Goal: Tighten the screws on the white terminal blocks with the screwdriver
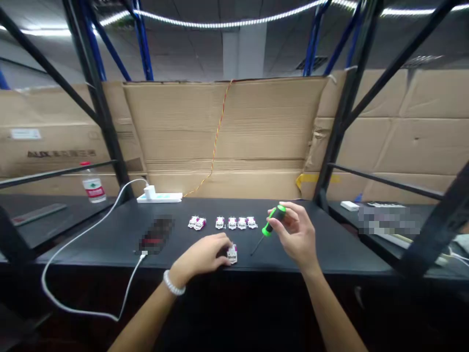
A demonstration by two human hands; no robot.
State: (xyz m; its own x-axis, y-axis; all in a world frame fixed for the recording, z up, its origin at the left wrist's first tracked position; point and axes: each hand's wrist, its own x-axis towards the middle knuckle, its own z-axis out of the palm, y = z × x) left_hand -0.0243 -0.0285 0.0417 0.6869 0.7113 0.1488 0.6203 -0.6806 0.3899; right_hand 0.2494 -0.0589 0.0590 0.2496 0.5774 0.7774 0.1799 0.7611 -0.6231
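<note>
While the right hand (295,230) grips a screwdriver (277,215), the left hand (205,252) bends over one part (232,254) at the table's near edge. A bottle (94,188) with a red cap stands upright on the left-hand surface (22,203), beyond the frame post (106,107); how full it is cannot be told. A charger (149,191) sits plugged into the white strip (166,198) at the back of the table (330,249).

The screwdriver is tilted, its long axis running from the green-and-black handle at upper right to the shaft tip at lower left. The tip points down toward the part; whether it touches the tabletop is unclear. The handle lies between the right thumb and fingers, closed on it, with the shaft clear of the hand on its left.

Left thumb and forefinger are at the part's left side, touching it; whether they pinch it cannot be told. Behind it, four similar white-and-purple parts (232,223) form a row, with two more (197,223) close together farther left.
</note>
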